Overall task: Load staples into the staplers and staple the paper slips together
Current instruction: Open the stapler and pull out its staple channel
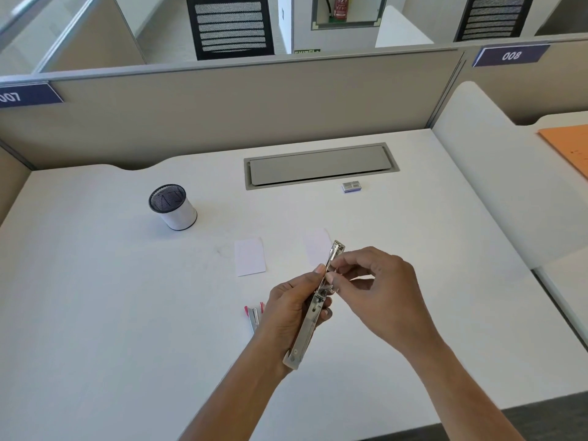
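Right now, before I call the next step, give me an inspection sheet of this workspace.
Surface: white desk, flat top.
Job's things: grey stapler, opened out and held above the desk; pink stapler lying on the desk, partly hidden by the left hand; two white paper slips, flat and apart; staple box beside the cable hatch.
Clutter: mesh pen cup, upright, far left; orange folder on the neighbouring desk.
Hands: left hand grips the grey stapler; right hand pinches at its magazine.
Cables: nothing seen; cable hatch shut.
Surroundings: beige partition; office chairs and a fire extinguisher beyond.
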Demonstrator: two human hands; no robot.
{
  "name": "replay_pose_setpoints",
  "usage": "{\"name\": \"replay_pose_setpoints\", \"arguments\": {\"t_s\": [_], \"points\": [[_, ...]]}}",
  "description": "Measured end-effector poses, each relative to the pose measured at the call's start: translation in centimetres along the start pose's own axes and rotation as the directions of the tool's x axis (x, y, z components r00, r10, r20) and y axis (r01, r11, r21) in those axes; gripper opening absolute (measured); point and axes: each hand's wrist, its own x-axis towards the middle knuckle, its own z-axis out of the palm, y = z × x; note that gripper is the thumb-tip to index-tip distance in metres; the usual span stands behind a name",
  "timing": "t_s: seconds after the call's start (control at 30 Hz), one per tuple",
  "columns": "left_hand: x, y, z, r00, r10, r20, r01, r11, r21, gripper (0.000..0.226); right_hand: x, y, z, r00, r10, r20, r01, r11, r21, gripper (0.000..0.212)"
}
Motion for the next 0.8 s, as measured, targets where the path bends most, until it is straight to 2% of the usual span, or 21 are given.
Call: {"name": "replay_pose_setpoints", "arguments": {"t_s": [0.23, 0.5, 0.6, 0.8], "points": [[0.0, -0.1, 0.0, 1.000, -0.004, -0.002, 0.004, 1.000, 0.010, 0.023, 1.2, -0.1, -0.5, 0.984, 0.148, 0.100, -0.141, 0.987, -0.072, 0.016], [-0.1, -0.2, -0.1, 0.999, 0.034, -0.011, -0.032, 0.994, 0.104, 0.028, 1.7, 0.3, -0.6, 0.958, 0.254, 0.134, -0.250, 0.967, -0.045, 0.013], [-0.2, -0.4, -0.1, 0.999, 0.044, -0.014, -0.041, 0.987, 0.156, 0.031, 1.7, 0.3, -0.8, 0.953, 0.266, 0.143, -0.256, 0.963, -0.084, 0.012], [-0.3, -0.6, 0.1, 0.998, 0.058, -0.039, -0.051, 0.987, 0.155, 0.034, 1.3, -0.2, -0.5, 0.974, 0.207, 0.090, -0.192, 0.969, -0.153, 0.018]]}}
